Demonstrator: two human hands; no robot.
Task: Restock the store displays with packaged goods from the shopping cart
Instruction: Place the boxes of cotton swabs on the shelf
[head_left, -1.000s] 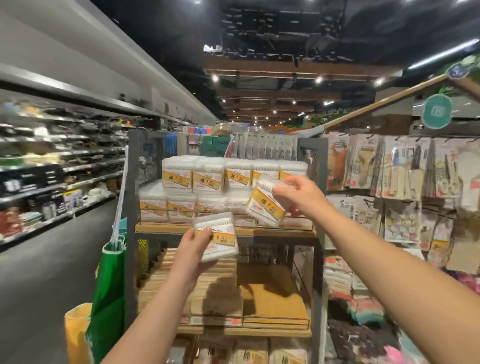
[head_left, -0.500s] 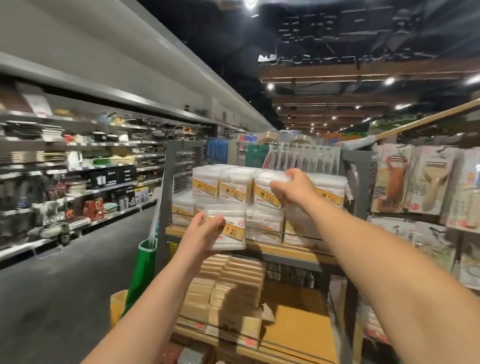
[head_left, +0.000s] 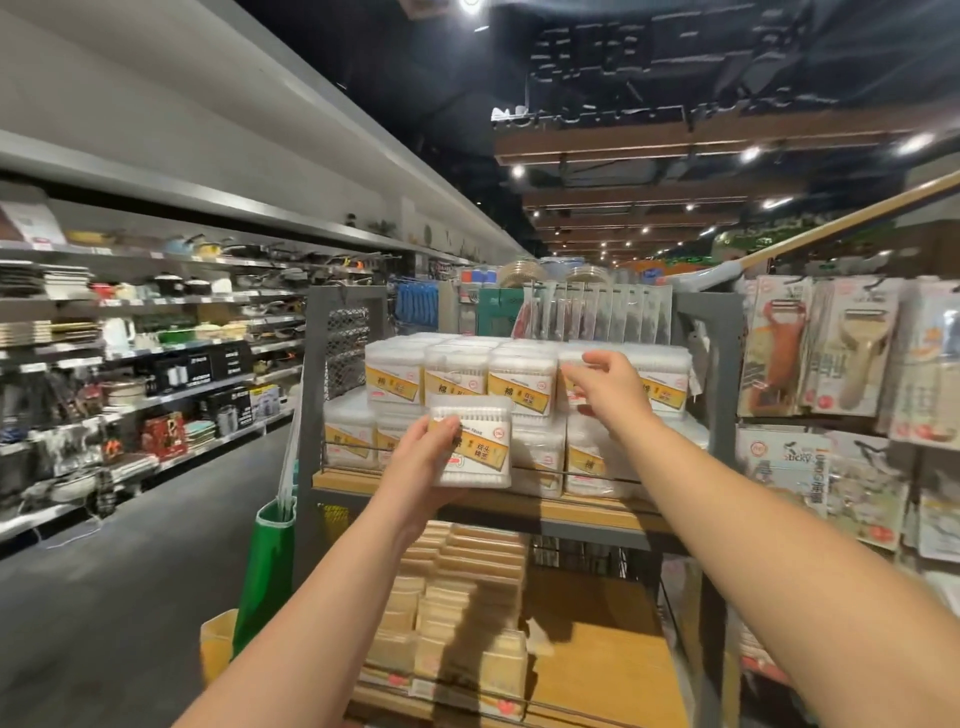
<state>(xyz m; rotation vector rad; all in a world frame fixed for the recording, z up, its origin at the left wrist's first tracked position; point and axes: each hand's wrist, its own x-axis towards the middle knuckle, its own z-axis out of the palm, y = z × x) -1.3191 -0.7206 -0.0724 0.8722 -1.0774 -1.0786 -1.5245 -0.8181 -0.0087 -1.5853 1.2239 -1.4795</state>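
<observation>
The clear cotton-swab box (head_left: 474, 448) with its yellow label sits upright in the left hand (head_left: 415, 462), held just in front of the lower row of stacked swab boxes (head_left: 519, 379) on the wooden display shelf (head_left: 571, 506); its label faces the camera and its long axis runs roughly level, matching the boxes behind it. The left hand grips it from its left edge, thumb across the front face. From that box, the open places lie up and to the right: the top row holds about 5 boxes across, and the right hand (head_left: 605, 382) is already at that row, fingers spread and loosely bent against a box front, holding nothing as far as can be seen. So the right hand is nearer the stack, while the left carries the only loose box. Judging by this, the next placement calls for lifting the box up and slightly forward. Peelers (head_left: 852, 353) hang on the right.
</observation>
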